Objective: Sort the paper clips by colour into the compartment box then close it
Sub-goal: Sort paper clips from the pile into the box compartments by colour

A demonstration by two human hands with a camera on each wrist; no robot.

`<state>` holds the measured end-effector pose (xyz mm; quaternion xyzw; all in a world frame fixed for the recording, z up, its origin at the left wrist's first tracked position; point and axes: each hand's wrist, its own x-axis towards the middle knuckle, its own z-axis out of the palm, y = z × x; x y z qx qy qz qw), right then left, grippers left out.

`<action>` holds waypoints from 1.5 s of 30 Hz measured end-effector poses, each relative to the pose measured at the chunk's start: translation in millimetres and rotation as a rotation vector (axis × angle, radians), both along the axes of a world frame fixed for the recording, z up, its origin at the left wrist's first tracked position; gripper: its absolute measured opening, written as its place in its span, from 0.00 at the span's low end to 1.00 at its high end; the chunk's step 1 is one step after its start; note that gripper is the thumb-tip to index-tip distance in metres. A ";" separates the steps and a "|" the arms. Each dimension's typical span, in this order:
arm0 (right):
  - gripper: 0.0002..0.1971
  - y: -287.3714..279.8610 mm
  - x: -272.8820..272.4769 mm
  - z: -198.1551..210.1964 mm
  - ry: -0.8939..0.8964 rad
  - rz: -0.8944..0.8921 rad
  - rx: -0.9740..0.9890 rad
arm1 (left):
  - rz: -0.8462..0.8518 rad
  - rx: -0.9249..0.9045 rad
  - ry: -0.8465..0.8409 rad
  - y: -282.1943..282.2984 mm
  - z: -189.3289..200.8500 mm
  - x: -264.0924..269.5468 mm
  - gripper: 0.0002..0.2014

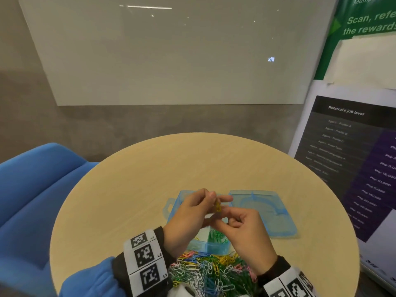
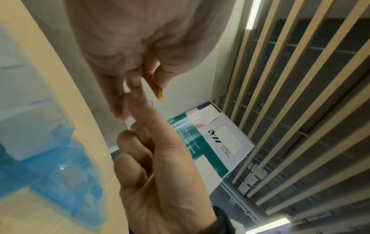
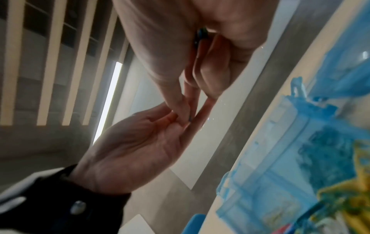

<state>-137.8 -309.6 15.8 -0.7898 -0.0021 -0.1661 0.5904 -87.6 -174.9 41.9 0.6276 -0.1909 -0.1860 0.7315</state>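
Both hands hover over the open blue compartment box (image 1: 171, 207). My left hand (image 1: 211, 198) pinches a small bunch of yellow paper clips (image 1: 217, 206) between thumb and fingers; a yellow tip (image 2: 160, 95) also shows in the left wrist view. My right hand (image 1: 227, 213) meets it, thumb and forefinger pinching a pale clip (image 2: 149, 102) at the left fingertips. Something dark (image 3: 200, 34) is tucked in the right palm. Green clips (image 1: 217, 235) lie in a near compartment. The mixed pile of clips (image 1: 210, 273) sits at the table's near edge.
The box lid (image 1: 265, 213) lies flat to the right of the box. The round wooden table (image 1: 150, 179) has bare surface beyond and to the left. A blue chair (image 1: 36, 189) stands at the left, a poster board (image 1: 353, 157) at the right.
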 end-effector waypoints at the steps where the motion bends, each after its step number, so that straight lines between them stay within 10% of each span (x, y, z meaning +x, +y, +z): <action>1: 0.04 -3.0 -0.6 0.0 0.009 0.003 -0.055 | 0.042 -0.001 -0.027 1.6 1.8 1.2 0.13; 16: 0.10 -17.4 3.6 -4.9 0.213 0.012 -0.051 | 0.194 0.854 -0.458 60.3 -3.2 96.5 0.04; 36: 0.09 25.5 72.0 27.9 0.318 -0.013 -0.002 | -0.138 1.196 -0.675 90.2 -26.8 29.5 0.12; 45: 0.31 9.3 43.7 20.6 0.514 0.235 1.349 | 0.081 0.700 -0.627 93.7 -19.0 1.9 0.07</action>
